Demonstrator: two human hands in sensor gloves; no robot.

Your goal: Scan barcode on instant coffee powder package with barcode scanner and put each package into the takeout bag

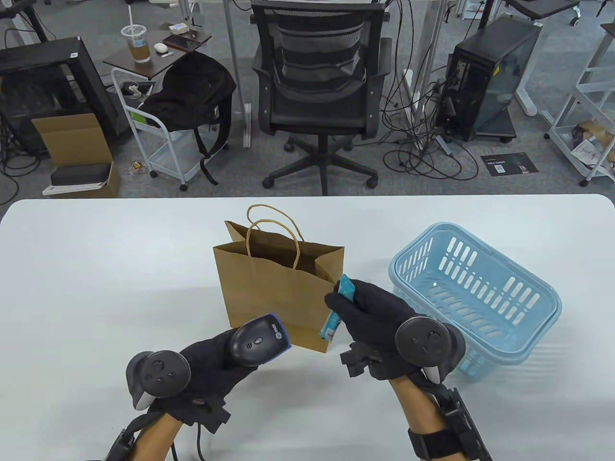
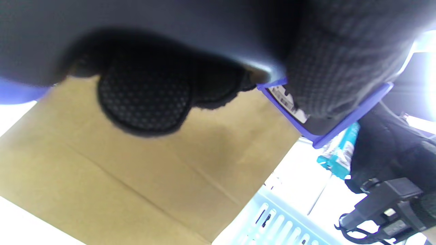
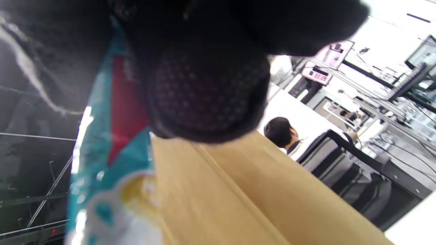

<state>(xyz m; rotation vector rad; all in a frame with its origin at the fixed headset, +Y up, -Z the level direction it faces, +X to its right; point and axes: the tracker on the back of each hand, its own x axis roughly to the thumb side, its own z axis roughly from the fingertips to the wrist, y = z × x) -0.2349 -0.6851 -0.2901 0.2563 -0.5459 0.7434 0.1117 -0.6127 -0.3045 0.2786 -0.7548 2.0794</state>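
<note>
A brown paper takeout bag (image 1: 274, 293) stands open in the middle of the white table. My left hand (image 1: 211, 357) grips a black barcode scanner (image 1: 259, 338) with a blue rim, its head turned toward the right. My right hand (image 1: 365, 312) holds a teal instant coffee stick package (image 1: 336, 309) upright beside the bag's right edge, a short gap from the scanner head. In the left wrist view the scanner (image 2: 327, 126) and the teal package (image 2: 340, 153) show in front of the bag (image 2: 136, 177). The right wrist view shows the package (image 3: 112, 163) under my gloved fingers (image 3: 204, 92), against the bag (image 3: 245, 197).
A light blue plastic basket (image 1: 480, 293) stands at the right of the bag, no packages visible in it. An office chair (image 1: 319, 91) stands beyond the table's far edge. A person's head (image 3: 281, 132) shows far off in the right wrist view.
</note>
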